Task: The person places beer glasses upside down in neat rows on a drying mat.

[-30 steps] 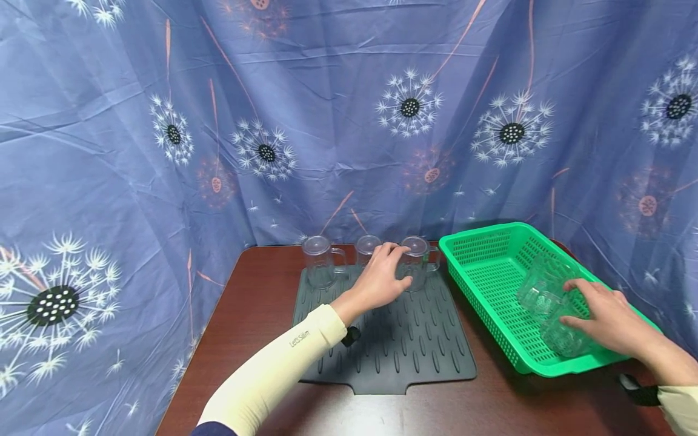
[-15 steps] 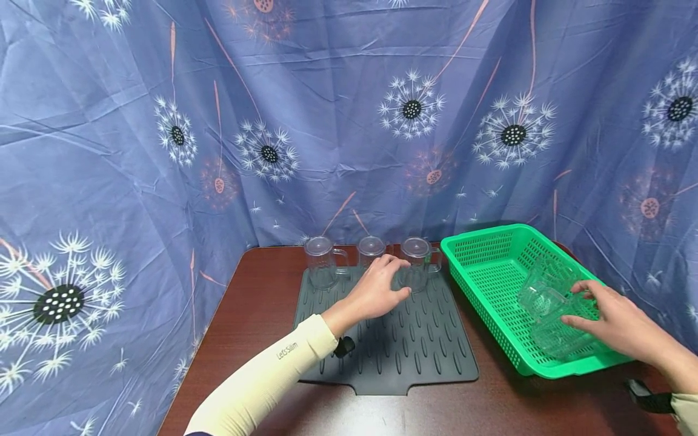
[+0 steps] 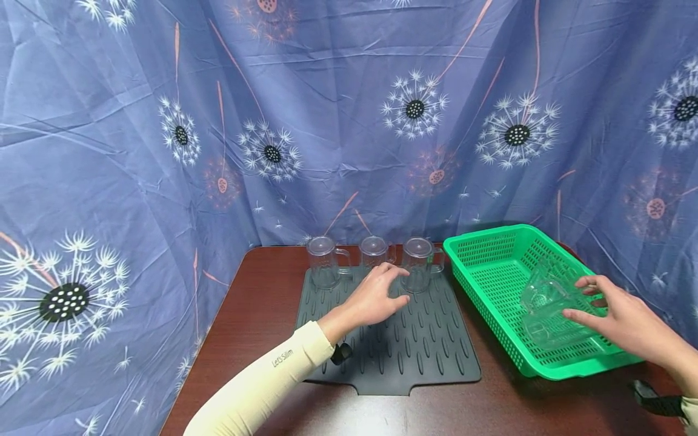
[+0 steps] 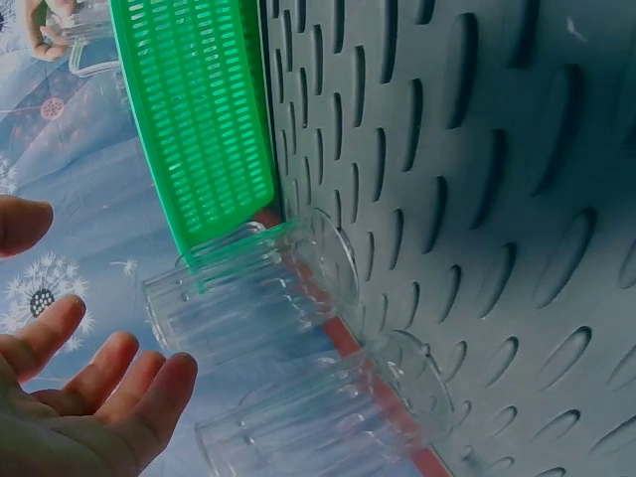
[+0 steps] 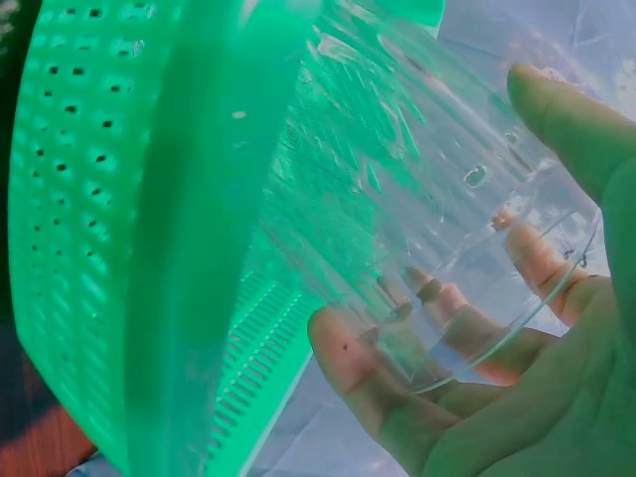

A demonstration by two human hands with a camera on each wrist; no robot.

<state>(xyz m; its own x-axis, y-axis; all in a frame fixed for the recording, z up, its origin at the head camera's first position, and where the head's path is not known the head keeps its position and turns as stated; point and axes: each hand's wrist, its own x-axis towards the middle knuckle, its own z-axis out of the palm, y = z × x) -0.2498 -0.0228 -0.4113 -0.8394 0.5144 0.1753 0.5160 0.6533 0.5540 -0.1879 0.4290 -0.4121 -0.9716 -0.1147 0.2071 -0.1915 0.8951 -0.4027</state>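
My right hand (image 3: 627,315) grips a clear glass mug (image 5: 437,209), fingers and thumb around its base end. That mug lies tilted over the near right part of the green basket (image 3: 485,318). Another glass mug (image 3: 540,293) rests in the basket just behind it. My left hand (image 3: 373,297) hovers over the dark mat (image 3: 414,357) with fingers spread and nothing in them. Closest to its fingertips stands the right upside-down mug (image 3: 417,269). The middle mug (image 3: 373,249) is partly hidden behind that hand, and the left mug (image 3: 324,269) stands beyond.
The mat lies on a reddish-brown table (image 3: 240,309), its tab pointing toward me. Right beside the mat stands the basket. A blue curtain (image 3: 338,121) with dandelion prints hangs right behind the table.
The mug in my right hand has tipped over from its earlier pose, its far end swinging left, as the hand shifted slightly right. My left hand has drawn back slightly from the right mug.
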